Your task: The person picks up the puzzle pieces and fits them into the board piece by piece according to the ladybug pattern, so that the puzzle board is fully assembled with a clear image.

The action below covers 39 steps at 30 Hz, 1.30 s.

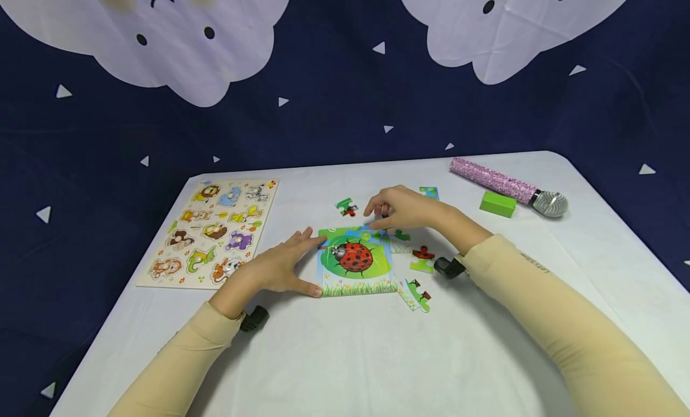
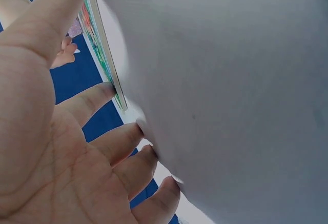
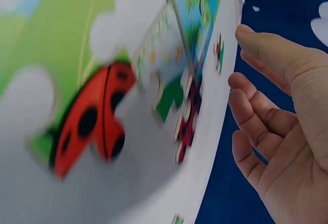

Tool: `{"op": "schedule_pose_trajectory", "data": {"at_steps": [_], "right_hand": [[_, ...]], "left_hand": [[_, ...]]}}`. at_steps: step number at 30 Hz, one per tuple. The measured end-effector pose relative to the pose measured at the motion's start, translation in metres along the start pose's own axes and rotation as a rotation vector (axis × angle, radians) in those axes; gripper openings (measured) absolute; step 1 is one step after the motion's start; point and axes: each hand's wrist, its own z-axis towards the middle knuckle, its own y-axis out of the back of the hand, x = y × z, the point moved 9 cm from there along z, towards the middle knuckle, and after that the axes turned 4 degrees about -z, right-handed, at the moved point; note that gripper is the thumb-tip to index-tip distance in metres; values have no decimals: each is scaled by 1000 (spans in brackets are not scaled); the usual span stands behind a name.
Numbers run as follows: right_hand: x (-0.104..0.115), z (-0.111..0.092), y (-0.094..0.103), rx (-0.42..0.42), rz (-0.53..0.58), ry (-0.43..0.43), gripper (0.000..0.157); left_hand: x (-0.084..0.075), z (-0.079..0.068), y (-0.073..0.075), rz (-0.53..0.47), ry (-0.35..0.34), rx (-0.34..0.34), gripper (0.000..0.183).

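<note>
A square ladybug puzzle board (image 1: 356, 288) lies on the table. My left hand (image 1: 280, 264) is spread at its left side, the thumb at the near left corner and the index finger touching the upper left edge. In the left wrist view, the fingers of this hand (image 2: 102, 147) stand apart beside the board's edge (image 2: 105, 44). Over the board's far right corner hovers my right hand (image 1: 406, 207), fingers loosely bent. The right wrist view shows nothing in the right hand (image 3: 287, 106). A loose puzzle piece with red, black-spotted wings (image 3: 95, 116) appears large there.
Loose pieces surround the board: one beyond it (image 1: 347, 207), others at its right (image 1: 423, 254) and near right (image 1: 415, 295). An animal peg puzzle (image 1: 207, 231) lies left. A pink glitter microphone (image 1: 496, 182) and green block (image 1: 498, 204) lie at the far right.
</note>
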Motion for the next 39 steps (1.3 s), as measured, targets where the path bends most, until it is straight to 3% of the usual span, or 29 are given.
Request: {"op": "schedule_pose_trajectory", "data": {"at_steps": [6, 18, 27, 39], "right_hand": [[-28, -10, 13, -42, -17, -56, 33], [-98, -35, 40, -99, -33, -285, 51], [-122, -47, 44, -120, -44, -319, 57], [-132, -49, 43, -94, 3, -352, 54]], "left_hand": [[0, 0, -1, 3, 4, 5, 117], [-1, 0, 0, 5, 5, 9, 116], [-1, -1, 0, 1, 9, 8, 116], [-1, 0, 0, 5, 10, 6, 116]]}}
